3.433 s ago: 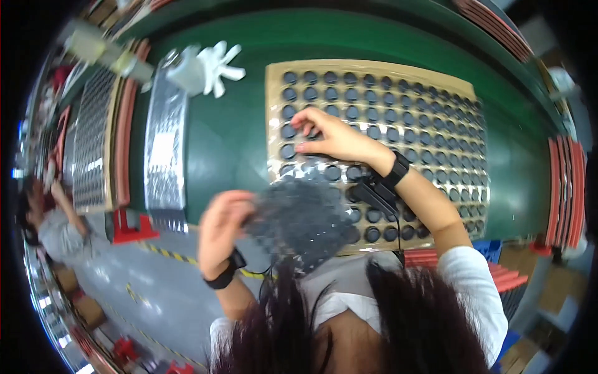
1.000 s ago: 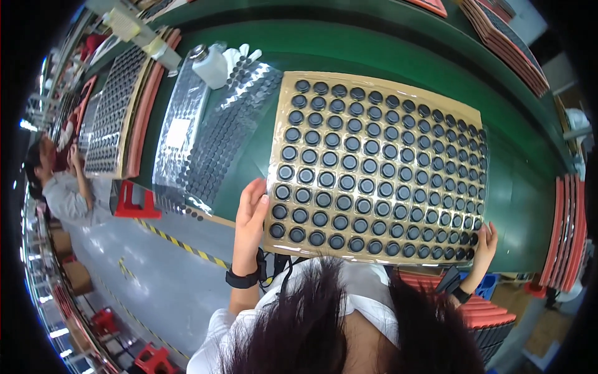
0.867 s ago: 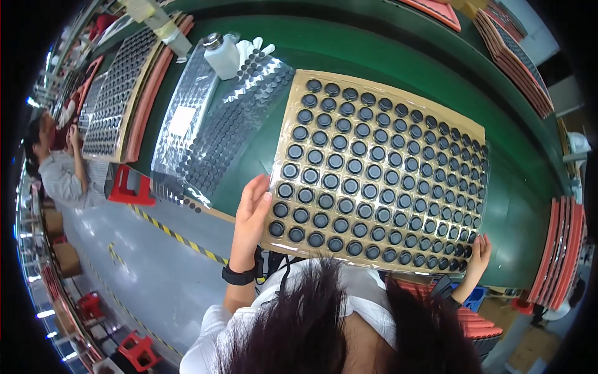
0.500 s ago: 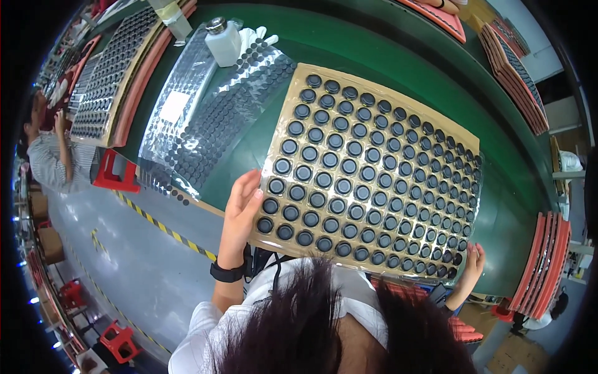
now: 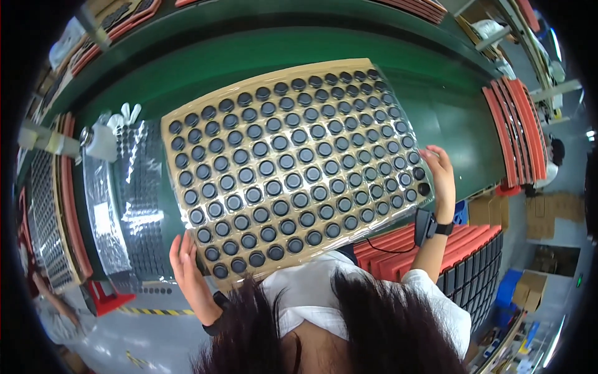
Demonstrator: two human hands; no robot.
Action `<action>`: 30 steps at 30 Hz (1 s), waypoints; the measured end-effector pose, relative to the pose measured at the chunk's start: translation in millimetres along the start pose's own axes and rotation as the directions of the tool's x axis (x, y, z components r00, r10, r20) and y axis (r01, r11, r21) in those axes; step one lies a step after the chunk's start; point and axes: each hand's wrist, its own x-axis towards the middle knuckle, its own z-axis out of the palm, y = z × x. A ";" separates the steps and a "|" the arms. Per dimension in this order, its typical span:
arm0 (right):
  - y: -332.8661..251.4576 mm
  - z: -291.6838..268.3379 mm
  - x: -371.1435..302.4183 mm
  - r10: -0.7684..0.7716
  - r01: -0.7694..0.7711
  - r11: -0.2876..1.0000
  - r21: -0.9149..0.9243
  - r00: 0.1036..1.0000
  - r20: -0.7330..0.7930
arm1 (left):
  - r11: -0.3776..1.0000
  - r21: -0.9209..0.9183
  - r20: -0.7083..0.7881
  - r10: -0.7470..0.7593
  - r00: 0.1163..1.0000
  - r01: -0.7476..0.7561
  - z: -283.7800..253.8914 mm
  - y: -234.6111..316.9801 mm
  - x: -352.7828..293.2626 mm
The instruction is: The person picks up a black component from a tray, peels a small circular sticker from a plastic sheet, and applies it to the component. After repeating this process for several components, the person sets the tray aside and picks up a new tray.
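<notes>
A wide clear plastic tray [image 5: 271, 176] on tan cardboard spreads in front of me, filled with rows of round black cap-like parts. Its near edge overlaps my shirt, and it lies tilted, with the right side farther from me. At the near left edge, my left hand [image 5: 189, 272] grips the tray, its fingers long against the side. My right hand [image 5: 440, 174] holds the opposite edge near its right corner, fingertips at the rim. What the fingers do beneath the tray is hidden.
The green worktop [image 5: 448, 106] carries a white bottle [image 5: 99, 144] and plastic-wrapped black discs [image 5: 140, 199] at left. Red-edged trays stand stacked [image 5: 514, 134] at right. More red stacked trays [image 5: 398, 249] sit by my right arm. A red stool [image 5: 109, 298] is at lower left.
My view has swung to the right. The tray has turned counterclockwise in the picture, its right side now farther away, with both hands still at its edges.
</notes>
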 end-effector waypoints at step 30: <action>55.8 -21.1 91.2 0.123 -0.029 0.949 -0.315 0.952 0.281 | 0.989 0.076 -0.007 -0.127 0.992 0.127 -3.2 13.1 -31.3</action>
